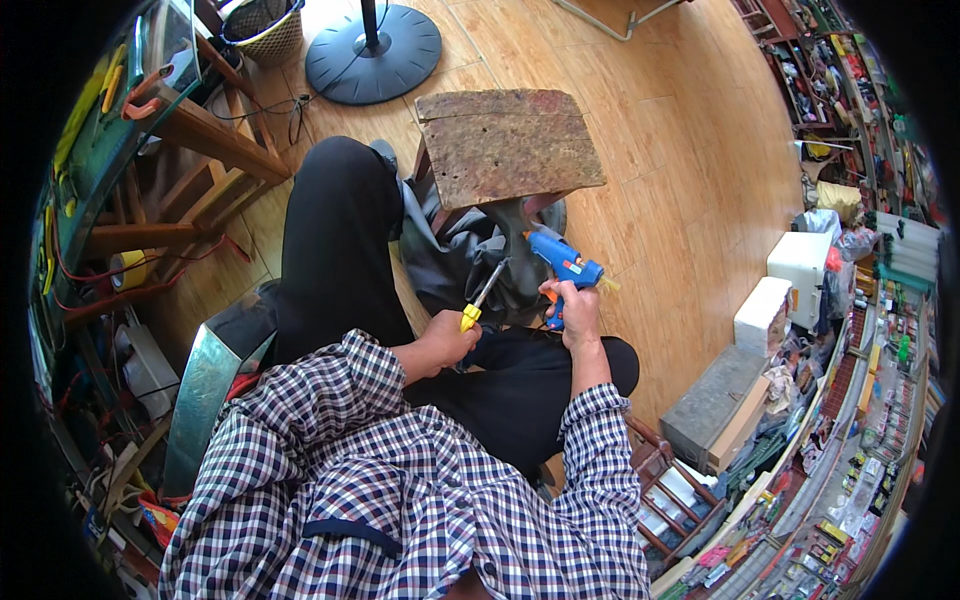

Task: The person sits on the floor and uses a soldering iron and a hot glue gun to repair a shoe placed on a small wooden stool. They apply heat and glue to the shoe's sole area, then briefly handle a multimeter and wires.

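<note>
My left hand [447, 340] is closed round the yellow handle of a screwdriver [470, 316], its metal shaft angled up and to the right. My right hand [579, 315] grips a blue hot glue gun [568, 262], with a pale glue stick poking out at its rear and its orange nozzle pointing up-left, near the screwdriver's tip but apart from it. Beyond both tools stands a low stool [508, 145] with a worn wooden top. Dark grey cloth [465, 265] hangs or lies beneath it, partly hidden by the tools and my knee.
A black round stand base [373, 60] and a basket [262, 30] sit at the back. Left are wooden frames [190, 140] and cables. White boxes [762, 315], a grey box [705, 405] and crowded shelves [840, 440] line the right, beside a small wooden chair [667, 482].
</note>
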The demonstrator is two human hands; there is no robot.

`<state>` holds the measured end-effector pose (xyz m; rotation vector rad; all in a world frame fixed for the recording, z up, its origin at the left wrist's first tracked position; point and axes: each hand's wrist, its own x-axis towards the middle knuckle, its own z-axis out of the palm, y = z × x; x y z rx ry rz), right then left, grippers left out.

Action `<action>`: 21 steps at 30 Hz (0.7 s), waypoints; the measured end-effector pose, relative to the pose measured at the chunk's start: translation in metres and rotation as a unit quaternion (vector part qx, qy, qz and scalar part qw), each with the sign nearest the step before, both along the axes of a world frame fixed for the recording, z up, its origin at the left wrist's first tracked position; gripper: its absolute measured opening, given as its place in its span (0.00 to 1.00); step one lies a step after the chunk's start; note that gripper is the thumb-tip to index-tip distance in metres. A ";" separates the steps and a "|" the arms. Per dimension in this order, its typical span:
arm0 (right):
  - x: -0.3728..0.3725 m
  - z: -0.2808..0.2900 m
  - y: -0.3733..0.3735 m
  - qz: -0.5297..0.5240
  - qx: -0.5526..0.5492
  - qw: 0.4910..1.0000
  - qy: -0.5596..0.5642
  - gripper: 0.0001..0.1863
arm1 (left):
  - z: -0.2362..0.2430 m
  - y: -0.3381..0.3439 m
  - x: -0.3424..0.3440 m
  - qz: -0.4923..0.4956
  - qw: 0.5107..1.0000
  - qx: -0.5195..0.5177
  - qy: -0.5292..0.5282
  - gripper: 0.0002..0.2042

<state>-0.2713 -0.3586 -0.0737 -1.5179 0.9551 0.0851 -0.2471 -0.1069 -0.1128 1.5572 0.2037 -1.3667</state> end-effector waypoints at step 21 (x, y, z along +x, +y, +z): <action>0.007 0.004 0.001 0.021 -0.026 0.999 0.011 0.10 | 0.009 0.000 0.006 -0.005 1.000 0.008 0.027 0.07</action>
